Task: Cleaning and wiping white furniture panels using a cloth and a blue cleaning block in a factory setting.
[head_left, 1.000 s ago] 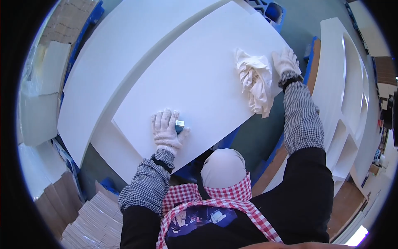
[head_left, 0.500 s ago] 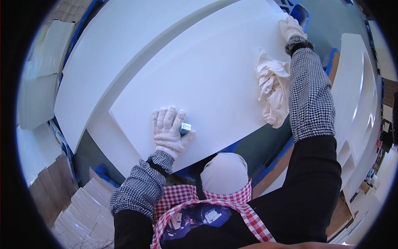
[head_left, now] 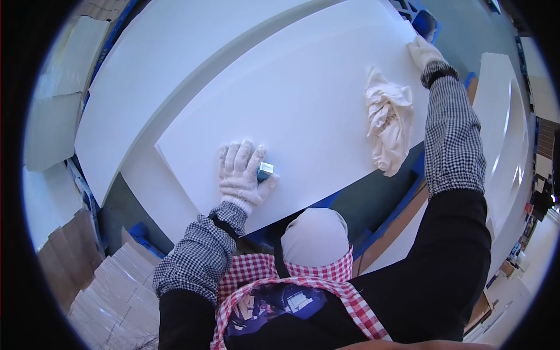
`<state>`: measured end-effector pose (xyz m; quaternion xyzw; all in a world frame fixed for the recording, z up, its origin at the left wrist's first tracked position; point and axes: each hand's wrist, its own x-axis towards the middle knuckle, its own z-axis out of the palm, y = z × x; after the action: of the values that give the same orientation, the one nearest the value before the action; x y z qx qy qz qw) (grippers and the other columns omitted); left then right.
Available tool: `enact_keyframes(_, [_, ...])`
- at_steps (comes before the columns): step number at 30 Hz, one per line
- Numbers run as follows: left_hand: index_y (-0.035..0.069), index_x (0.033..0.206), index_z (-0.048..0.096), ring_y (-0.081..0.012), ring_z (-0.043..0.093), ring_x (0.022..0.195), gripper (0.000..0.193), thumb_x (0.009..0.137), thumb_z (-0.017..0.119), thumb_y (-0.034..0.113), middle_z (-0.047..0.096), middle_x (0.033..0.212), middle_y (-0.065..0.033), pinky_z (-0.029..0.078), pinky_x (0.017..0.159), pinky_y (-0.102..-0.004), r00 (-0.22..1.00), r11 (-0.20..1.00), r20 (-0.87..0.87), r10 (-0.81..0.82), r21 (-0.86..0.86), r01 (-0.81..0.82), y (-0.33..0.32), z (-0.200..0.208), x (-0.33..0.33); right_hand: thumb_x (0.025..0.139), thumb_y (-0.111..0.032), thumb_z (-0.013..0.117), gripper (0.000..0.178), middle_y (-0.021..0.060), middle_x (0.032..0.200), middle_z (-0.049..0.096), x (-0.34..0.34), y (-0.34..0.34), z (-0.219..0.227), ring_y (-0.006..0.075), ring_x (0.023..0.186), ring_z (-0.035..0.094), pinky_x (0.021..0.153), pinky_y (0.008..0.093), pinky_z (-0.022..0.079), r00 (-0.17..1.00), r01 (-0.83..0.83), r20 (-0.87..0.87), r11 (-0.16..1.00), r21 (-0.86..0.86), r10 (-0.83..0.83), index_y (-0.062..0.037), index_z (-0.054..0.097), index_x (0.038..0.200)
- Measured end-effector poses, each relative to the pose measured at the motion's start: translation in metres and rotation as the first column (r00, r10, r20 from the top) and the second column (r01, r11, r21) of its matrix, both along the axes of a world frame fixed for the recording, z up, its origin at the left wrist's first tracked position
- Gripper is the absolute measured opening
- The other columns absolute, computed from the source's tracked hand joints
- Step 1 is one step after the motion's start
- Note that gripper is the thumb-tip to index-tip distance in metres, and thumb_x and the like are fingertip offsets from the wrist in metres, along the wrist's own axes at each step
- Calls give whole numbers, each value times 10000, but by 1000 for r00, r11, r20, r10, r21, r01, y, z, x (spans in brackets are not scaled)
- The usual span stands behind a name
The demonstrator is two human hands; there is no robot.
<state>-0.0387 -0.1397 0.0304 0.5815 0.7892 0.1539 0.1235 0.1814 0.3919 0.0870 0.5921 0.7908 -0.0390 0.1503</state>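
"Where's the left hand (head_left: pixel 240 175)?"

"Palm down on the white panel (head_left: pixel 303 105), gloved, its fingers stretched out and a little apart. A small blue block (head_left: pixel 265 170) with a pale top sits in the gap between forefinger and thumb. How firmly it's held, I can't tell."

"And the right hand (head_left: pixel 426 53)?"

"Gloved too, at the panel's right edge, well apart from the left fingers. Its fingers look bent, but their tips are hidden, so I can't tell how far they're closed or whether they grip the edge. A blue pallet (head_left: pixel 424 24) shows just beyond them."

"Anything between the hands?"

"A crumpled white cloth (head_left: pixel 389 122) on the panel, nearer the right fingers and closer to the body than they are."
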Motion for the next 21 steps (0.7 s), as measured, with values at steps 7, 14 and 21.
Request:
enact_keyframes(7, [171, 1409, 520, -393, 334, 1405, 747, 774, 724, 508, 441, 1471, -171, 163, 1223, -580, 1000, 998, -5, 30, -48, -30, -6, 0, -5, 1002, -415, 414, 513, 220, 1435, 516, 51, -65, 6, 389, 1313, 499, 1100, 442, 398, 998, 41, 48, 998, -49, -39, -51, 521, 1348])
enact_keyframes(14, [171, 1404, 533, -377, 328, 1416, 728, 790, 728, 510, 446, 1472, -159, 152, 1232, -565, 1000, 998, 19, 25, -54, -24, -5, -1, -4, 998, -375, 481, 552, 237, 1450, 466, 49, -195, -51, 385, 1365, 432, 1161, 424, 326, 817, -168, -496, 944, 283, 294, -83, 425, 1463])
enact_keyframes(21, [150, 1420, 523, -347, 333, 1432, 715, 828, 697, 511, 464, 1479, -140, 137, 1245, -531, 999, 1000, 29, 20, 14, -20, 4, -15, 2, 929, -424, 576, 600, 201, 1533, 368, -64, -339, -36, 385, 1469, 255, 1219, 594, 95, 654, -716, -163, 674, 181, 738, -214, 438, 1474])
